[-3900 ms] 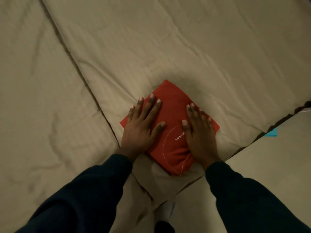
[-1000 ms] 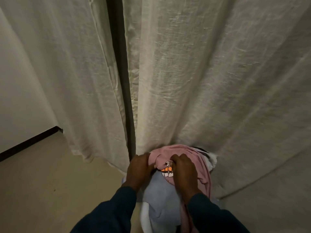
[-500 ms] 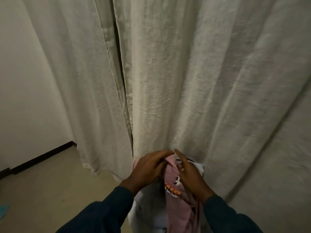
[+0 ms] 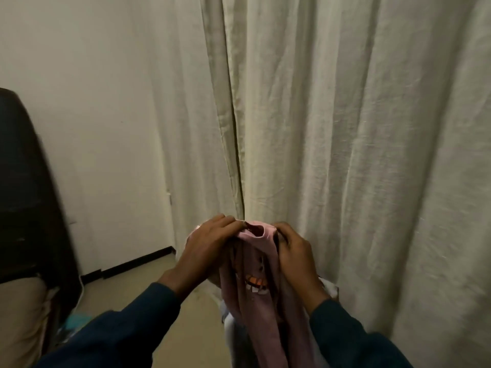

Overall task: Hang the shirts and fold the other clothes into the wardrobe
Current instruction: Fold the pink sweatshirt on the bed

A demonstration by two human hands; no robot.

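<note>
A pink shirt [image 4: 261,309] with an orange and white print hangs in front of me, held up by its neck opening. My left hand [image 4: 210,245] grips the left side of the neckline. My right hand [image 4: 293,254] grips the right side, fingers curled over the fabric. A pale bluish-white garment [image 4: 231,330] shows below and behind the pink one, mostly hidden. The wardrobe itself is not visible; a cream curtain [image 4: 345,155] hangs right behind the clothes.
The curtain has a vertical gap [image 4: 237,160] just above my hands. A plain wall [image 4: 93,128] is on the left with a dark skirting [image 4: 127,265]. A dark bulky object [image 4: 24,195] stands at the far left on beige floor [image 4: 186,328].
Both hands have lifted the pink shirt higher and spread its neck opening apart. The view has tilted up and left, bringing the dark object into sight.
</note>
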